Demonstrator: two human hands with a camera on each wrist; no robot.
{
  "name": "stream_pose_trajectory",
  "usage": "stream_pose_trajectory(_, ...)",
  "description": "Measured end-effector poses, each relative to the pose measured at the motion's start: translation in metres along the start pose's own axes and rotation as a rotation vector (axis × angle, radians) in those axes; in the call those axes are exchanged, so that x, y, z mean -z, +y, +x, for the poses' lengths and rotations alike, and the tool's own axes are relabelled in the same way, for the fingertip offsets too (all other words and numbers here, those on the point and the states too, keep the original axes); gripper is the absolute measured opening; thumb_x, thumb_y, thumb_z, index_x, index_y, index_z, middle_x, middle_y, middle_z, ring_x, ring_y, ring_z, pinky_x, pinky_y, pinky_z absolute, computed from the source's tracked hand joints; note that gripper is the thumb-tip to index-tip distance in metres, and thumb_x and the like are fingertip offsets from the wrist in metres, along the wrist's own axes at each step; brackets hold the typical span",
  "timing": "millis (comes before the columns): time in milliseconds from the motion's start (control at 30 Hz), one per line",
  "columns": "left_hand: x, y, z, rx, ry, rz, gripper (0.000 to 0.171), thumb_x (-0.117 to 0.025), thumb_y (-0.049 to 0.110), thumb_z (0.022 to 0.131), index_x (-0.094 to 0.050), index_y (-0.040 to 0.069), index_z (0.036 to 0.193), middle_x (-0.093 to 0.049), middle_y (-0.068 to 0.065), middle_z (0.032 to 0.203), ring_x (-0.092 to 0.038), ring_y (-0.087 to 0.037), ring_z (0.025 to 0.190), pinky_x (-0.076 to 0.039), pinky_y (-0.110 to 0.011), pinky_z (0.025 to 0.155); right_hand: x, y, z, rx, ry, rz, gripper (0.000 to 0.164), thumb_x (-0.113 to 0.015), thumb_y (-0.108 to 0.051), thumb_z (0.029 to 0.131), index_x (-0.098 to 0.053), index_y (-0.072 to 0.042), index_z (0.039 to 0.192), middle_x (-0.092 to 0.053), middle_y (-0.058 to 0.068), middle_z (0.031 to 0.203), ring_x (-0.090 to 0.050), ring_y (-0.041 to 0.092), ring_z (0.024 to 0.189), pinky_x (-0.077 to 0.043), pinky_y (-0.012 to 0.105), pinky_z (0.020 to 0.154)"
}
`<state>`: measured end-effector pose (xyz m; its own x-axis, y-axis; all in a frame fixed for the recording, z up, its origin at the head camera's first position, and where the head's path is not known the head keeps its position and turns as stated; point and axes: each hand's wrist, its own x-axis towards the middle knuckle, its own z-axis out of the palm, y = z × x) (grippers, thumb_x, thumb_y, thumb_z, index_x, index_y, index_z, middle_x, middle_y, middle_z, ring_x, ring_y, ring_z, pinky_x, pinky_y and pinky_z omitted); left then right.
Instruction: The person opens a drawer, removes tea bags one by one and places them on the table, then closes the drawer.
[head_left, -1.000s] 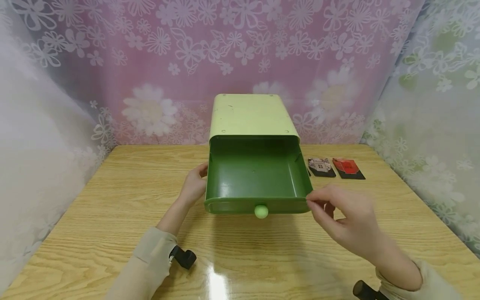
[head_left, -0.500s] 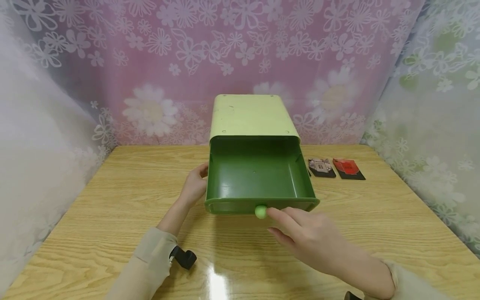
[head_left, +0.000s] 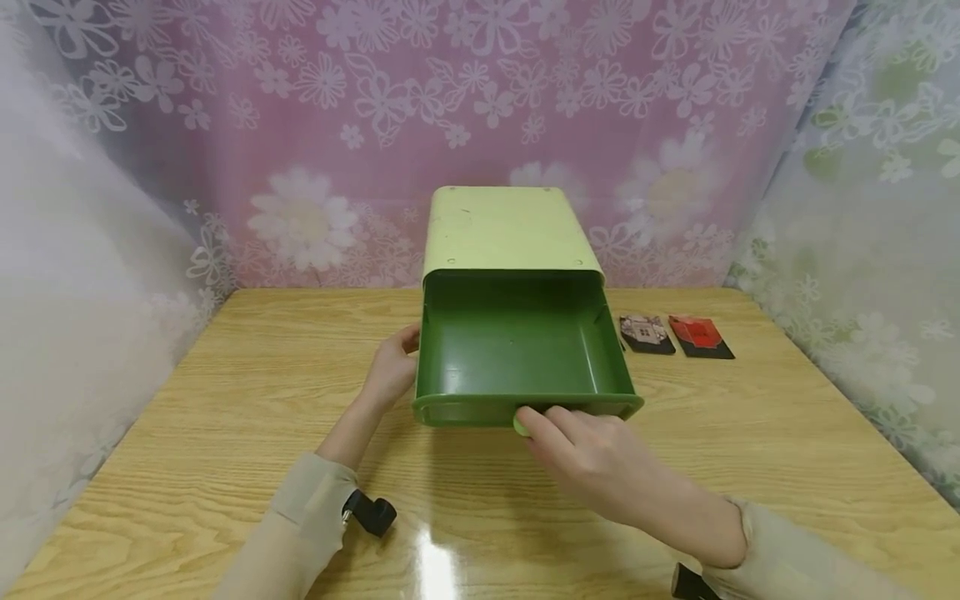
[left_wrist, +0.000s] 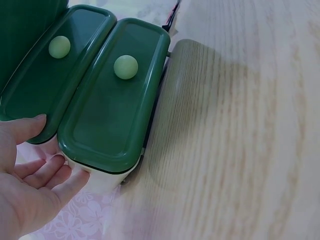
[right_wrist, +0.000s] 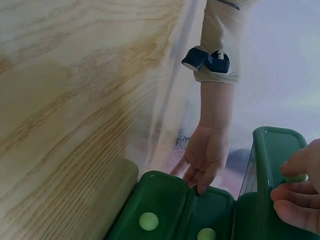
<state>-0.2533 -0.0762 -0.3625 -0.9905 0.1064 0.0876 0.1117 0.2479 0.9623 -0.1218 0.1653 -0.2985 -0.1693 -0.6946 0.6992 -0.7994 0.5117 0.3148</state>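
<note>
A pale-green cabinet (head_left: 513, 225) stands on the table, its dark-green top drawer (head_left: 502, 350) pulled far out, with nothing inside. My right hand (head_left: 600, 458) pinches the drawer's round light-green knob (head_left: 521, 427), mostly covered by the fingers; the right wrist view shows thumb and fingers around it. At the cabinet's left side, my left hand (head_left: 390, 371) touches it, the thumb on the edge of the middle drawer (left_wrist: 75, 65) and the loosely bent fingers by the side wall. Below that, the bottom drawer (left_wrist: 115, 100) is closed, as is the middle one.
To the right of the cabinet lie a dark patterned packet (head_left: 647, 334) and a red and black packet (head_left: 701, 337). The wooden table (head_left: 187, 458) is bordered by a pink floral curtain (head_left: 390, 125) behind and pale curtains at both sides.
My right hand has left the drawer's right front corner, moved left along its front and taken hold of the knob. The left hand and the drawer have stayed in place.
</note>
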Motion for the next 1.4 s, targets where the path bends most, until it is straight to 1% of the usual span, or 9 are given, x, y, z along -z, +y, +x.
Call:
stream_pose_trajectory(100, -0.001, -0.001, 0.0, -0.013, -0.007, 0.001, 0.059, -0.06, -0.004, 0.077, -0.047, -0.001, 0.134, -0.058, -0.022, 0.122, -0.051, -0.033, 0.119, -0.033, -0.044, 0.106, -0.003, 0.001, 0.0, 0.017, 0.039, 0.005, 0.02, -0.039, -0.012, 0.099, -0.057, -0.002, 0.095, -0.046, -0.002, 0.063, -0.035, 0.006, 0.042, -0.026, 0.015, 0.033)
stream_pose_trajectory(133, -0.001, 0.003, -0.002, -0.01, -0.013, 0.0, 0.059, -0.06, -0.005, 0.078, -0.046, -0.003, 0.135, -0.057, -0.023, 0.122, -0.05, -0.034, 0.119, -0.033, -0.044, 0.107, -0.003, 0.001, 0.0, 0.021, 0.051, 0.004, 0.021, -0.039, -0.012, 0.099, -0.057, -0.002, 0.095, -0.045, -0.002, 0.063, -0.034, 0.006, 0.041, -0.025, 0.015, 0.033)
stream_pose_trajectory(300, -0.002, 0.002, -0.002, -0.004, -0.021, -0.002, 0.059, -0.06, -0.003, 0.079, -0.044, -0.003, 0.136, -0.056, -0.023, 0.125, -0.048, -0.034, 0.121, -0.031, -0.045, 0.108, -0.002, 0.002, 0.002, 0.023, 0.074, 0.009, 0.02, -0.04, -0.01, 0.097, -0.058, -0.002, 0.094, -0.048, -0.002, 0.063, -0.038, 0.006, 0.042, -0.029, 0.014, 0.034)
stream_pose_trajectory(367, -0.002, -0.002, 0.0, -0.009, -0.016, 0.004, 0.059, -0.06, -0.001, 0.08, -0.045, -0.002, 0.136, -0.056, -0.022, 0.124, -0.049, -0.033, 0.121, -0.032, -0.045, 0.107, 0.0, 0.003, 0.004, 0.021, 0.078, 0.006, 0.019, -0.041, -0.01, 0.096, -0.059, -0.002, 0.094, -0.049, -0.001, 0.064, -0.041, 0.007, 0.043, -0.033, 0.015, 0.035)
stream_pose_trajectory(500, -0.002, 0.0, -0.001, -0.012, -0.004, 0.013, 0.058, -0.061, 0.0, 0.079, -0.046, -0.002, 0.135, -0.057, -0.022, 0.123, -0.05, -0.033, 0.119, -0.034, -0.044, 0.106, 0.004, 0.005, 0.006, 0.01, 0.072, 0.019, 0.02, -0.043, -0.011, 0.096, -0.059, -0.001, 0.097, -0.051, 0.0, 0.066, -0.044, 0.008, 0.044, -0.036, 0.016, 0.036)
stream_pose_trajectory(767, -0.002, 0.0, 0.0, -0.016, -0.001, 0.015, 0.058, -0.061, -0.002, 0.078, -0.047, -0.002, 0.134, -0.058, -0.022, 0.123, -0.051, -0.033, 0.119, -0.034, -0.044, 0.106, 0.004, 0.009, 0.007, 0.013, 0.068, 0.043, 0.021, -0.043, -0.013, 0.097, -0.06, 0.0, 0.098, -0.051, 0.0, 0.066, -0.042, 0.008, 0.044, -0.034, 0.016, 0.035)
stream_pose_trajectory(1033, 0.0, 0.0, -0.002, 0.012, -0.001, 0.009, 0.062, -0.053, -0.011, 0.075, -0.043, -0.003, 0.136, -0.055, -0.022, 0.126, -0.048, -0.034, 0.122, -0.031, -0.044, 0.108, -0.001, 0.015, 0.008, 0.001, 0.063, 0.054, 0.02, -0.042, -0.011, 0.097, -0.058, -0.001, 0.098, -0.051, 0.0, 0.065, -0.044, 0.009, 0.044, -0.033, 0.017, 0.035)
stream_pose_trajectory(1200, 0.001, 0.001, -0.002, 0.007, -0.001, 0.0, 0.06, -0.056, -0.006, 0.077, -0.043, -0.003, 0.136, -0.055, -0.022, 0.126, -0.048, -0.033, 0.122, -0.032, -0.045, 0.107, -0.003, 0.019, 0.013, 0.006, 0.076, 0.044, 0.02, -0.042, -0.012, 0.097, -0.059, -0.001, 0.097, -0.05, 0.0, 0.064, -0.043, 0.009, 0.044, -0.032, 0.016, 0.035)
stream_pose_trajectory(1400, 0.002, 0.0, -0.001, -0.002, -0.001, -0.014, 0.058, -0.058, -0.002, 0.08, -0.043, -0.005, 0.136, -0.056, -0.023, 0.124, -0.049, -0.033, 0.12, -0.037, -0.042, 0.105, -0.006, 0.026, 0.017, 0.01, 0.092, 0.036, 0.021, -0.043, -0.014, 0.097, -0.059, -0.001, 0.096, -0.05, 0.001, 0.062, -0.046, 0.01, 0.044, -0.035, 0.018, 0.035)
